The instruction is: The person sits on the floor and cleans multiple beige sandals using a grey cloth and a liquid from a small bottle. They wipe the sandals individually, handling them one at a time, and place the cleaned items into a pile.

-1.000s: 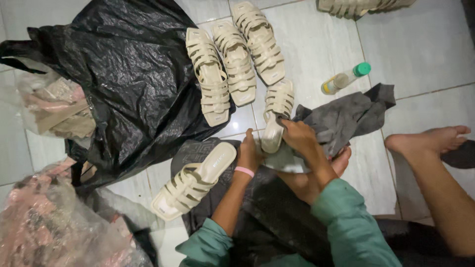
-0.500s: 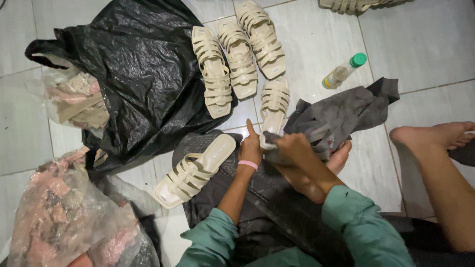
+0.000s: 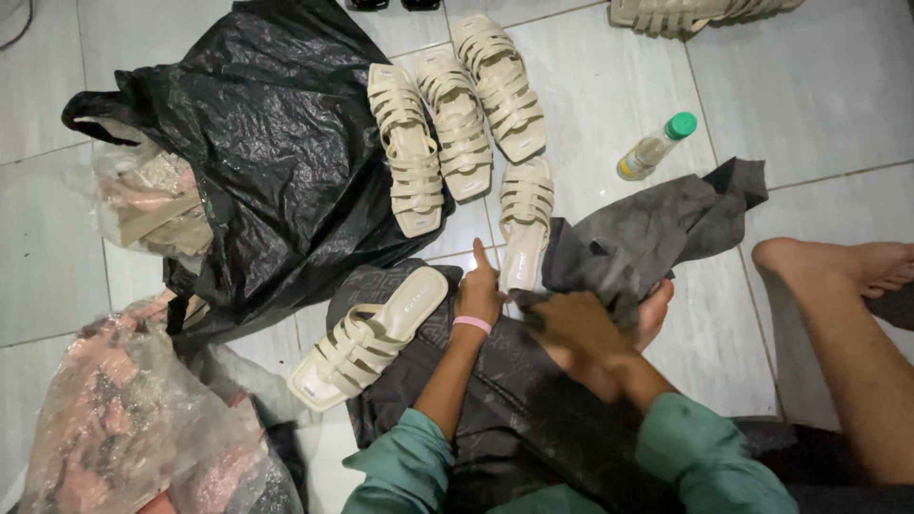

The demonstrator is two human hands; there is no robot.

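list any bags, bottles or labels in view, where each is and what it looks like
Black bag: upper left on the tiles, large, crumpled, glossy.
Clear bag: bottom left, full of pinkish pieces.
Second clear bag: at the black bag's left edge, pale contents.
Bottle: upper right, lying down, small, clear, green cap, yellowish label.
No signs or screens.
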